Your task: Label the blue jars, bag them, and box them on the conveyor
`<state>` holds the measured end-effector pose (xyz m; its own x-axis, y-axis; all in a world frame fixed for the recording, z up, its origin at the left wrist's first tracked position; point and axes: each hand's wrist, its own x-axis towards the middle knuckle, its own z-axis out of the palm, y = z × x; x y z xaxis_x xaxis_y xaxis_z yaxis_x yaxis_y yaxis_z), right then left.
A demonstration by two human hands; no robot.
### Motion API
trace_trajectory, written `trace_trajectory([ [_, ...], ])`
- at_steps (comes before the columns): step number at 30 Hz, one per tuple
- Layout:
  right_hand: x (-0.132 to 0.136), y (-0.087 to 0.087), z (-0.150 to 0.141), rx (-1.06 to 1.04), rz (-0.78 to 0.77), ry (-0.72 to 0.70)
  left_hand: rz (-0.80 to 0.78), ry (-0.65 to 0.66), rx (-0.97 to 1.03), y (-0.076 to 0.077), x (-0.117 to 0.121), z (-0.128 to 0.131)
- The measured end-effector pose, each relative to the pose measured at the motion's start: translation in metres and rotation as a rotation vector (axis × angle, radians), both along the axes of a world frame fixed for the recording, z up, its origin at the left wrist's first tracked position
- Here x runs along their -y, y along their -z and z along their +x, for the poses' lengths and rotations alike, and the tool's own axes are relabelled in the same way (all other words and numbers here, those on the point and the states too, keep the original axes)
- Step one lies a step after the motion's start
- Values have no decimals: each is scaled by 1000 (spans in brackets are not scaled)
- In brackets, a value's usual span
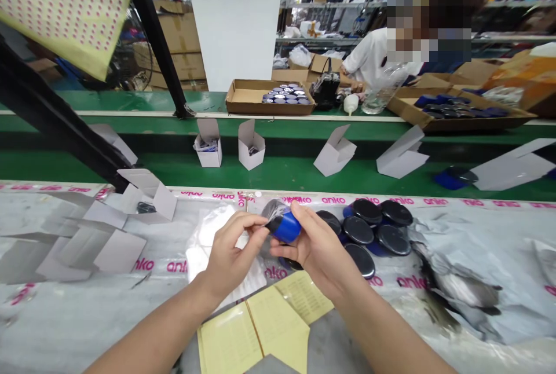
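My right hand (319, 244) wraps round a short blue cylinder with a black end (286, 227), tilted above the table. The thumb and forefinger of my left hand (237, 246) are pinched together at its black end, where thin clear plastic film (274, 209) shows. Just to the right stand several similar blue pieces with shiny black tops (357, 229), grouped close together. Another such piece is partly hidden beneath my right hand. Below my hands lie yellow printed sheets (254, 333), and a stack of white pieces (208, 252) rests behind my left hand.
Open white boxes (209, 151) line the green conveyor (286, 172); more (150, 197) stand at left. Across it are a cardboard tray of round pieces (269, 109), another carton (460, 122) and a person in white (369, 55). Crumpled plastic (469, 281) lies right. A black post (65, 113) slants at left.
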<state>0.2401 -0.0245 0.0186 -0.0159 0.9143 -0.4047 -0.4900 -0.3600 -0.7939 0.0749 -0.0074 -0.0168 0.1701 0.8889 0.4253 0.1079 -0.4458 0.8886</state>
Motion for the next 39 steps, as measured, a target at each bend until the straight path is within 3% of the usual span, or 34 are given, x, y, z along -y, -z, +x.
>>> trace_trajectory([
  [3,1,0,-6,42,49,98,-70,-95,-6,-5,3,5],
  [6,3,1,-14,104,104,138,-25,-153,10,-10,4,5],
  [11,-5,2,-15,348,148,72,38,-155,22,-14,2,-1],
  [14,-16,-1,-7,549,184,5,-78,-159,41,-13,-6,-4],
  [17,-28,-6,4,617,245,-85,-211,-119,27,-15,-23,-8],
  [22,-52,-17,25,1009,327,-329,-221,-56,-135,-28,-49,-17],
  [26,-61,-27,32,1468,444,-367,-195,48,-396,-41,-58,-19],
  [28,-61,-30,31,1554,477,-377,-152,51,-503,-46,-62,-20],
  [31,-61,-28,27,1363,563,-344,-66,-8,-626,-47,-70,-19],
  [35,-68,-14,23,822,555,-290,-125,64,-753,-42,-76,-14],
  [37,-72,-6,24,661,528,-295,-151,86,-726,-39,-77,-12],
  [39,-75,0,27,632,540,-304,-161,47,-594,-36,-79,-11],
])
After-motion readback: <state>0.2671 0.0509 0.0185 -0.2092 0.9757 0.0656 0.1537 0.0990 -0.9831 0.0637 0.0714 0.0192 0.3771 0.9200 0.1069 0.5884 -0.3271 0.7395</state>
